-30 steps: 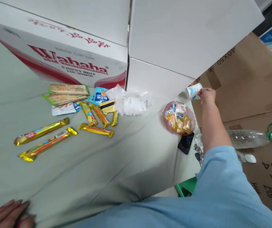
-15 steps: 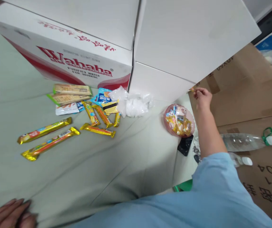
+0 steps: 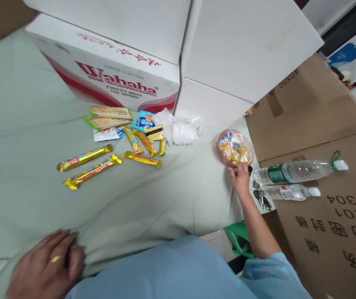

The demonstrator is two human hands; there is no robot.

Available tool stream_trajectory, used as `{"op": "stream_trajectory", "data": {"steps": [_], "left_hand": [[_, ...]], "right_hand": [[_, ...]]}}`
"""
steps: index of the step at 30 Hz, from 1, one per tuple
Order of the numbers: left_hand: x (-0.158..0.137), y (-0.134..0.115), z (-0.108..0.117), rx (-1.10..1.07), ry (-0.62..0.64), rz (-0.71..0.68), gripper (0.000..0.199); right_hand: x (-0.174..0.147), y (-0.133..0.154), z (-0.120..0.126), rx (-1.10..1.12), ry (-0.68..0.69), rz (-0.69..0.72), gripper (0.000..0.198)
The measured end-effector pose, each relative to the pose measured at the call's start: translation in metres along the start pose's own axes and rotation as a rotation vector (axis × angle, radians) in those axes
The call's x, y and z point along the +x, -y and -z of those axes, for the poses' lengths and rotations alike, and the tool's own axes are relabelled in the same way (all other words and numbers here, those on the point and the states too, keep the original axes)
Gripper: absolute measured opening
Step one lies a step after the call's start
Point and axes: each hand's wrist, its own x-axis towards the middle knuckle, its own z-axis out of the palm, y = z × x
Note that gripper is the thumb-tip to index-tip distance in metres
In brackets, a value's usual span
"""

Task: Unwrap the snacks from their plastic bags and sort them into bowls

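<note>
My right hand [image 3: 241, 179] is at the near rim of a pink bowl [image 3: 220, 154] filled with small wrapped snacks [image 3: 234, 148]. Its fingers are drawn together; whether they grip the rim or something beside it is hidden. Part of a black object [image 3: 250, 170] shows behind that hand. On the green cloth at lower left lies my left hand [image 3: 47, 265], palm down, fingers extended and holding nothing, with a gold ring on one finger. Several yellow-wrapped snack bars [image 3: 92, 172] are spread over the cloth, away from both hands.
White boxes, including a Wahaha water carton [image 3: 115, 85], stand along the back. Before them lie green-edged snack packs [image 3: 109, 117], a blue packet [image 3: 146, 120] and a clear plastic bag [image 3: 186, 133]. At right are two bottles [image 3: 299, 171], keys [image 3: 261, 198], brown cardboard [image 3: 321, 137] and a green stool [image 3: 238, 236].
My right hand has come back from the white box's corner to the bowl's near rim. An orange item stays at that corner. The view has shifted, showing more of my left hand.
</note>
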Motion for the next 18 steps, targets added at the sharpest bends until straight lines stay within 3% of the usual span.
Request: {"op": "stream_trajectory", "data": {"steps": [5,10,13,18], "left_hand": [[0.009,-0.017,0.004,0.168,-0.124,-0.132,0.023],[0.010,-0.016,0.005,0.094,-0.201,-0.179,0.021],[0.010,-0.016,0.004,0.072,-0.205,-0.163,0.016],[0.011,-0.018,0.000,0.110,-0.209,-0.114,0.012]], "right_hand": [[0.023,0.008,0.006,-0.055,0.084,0.010,0.035],[0.045,0.067,0.009,-0.003,-0.049,0.077,0.034],[0.078,0.113,-0.012,0.074,0.083,0.072,0.033],[0.151,0.161,-0.059,-0.127,0.216,-0.084,0.047]]}}
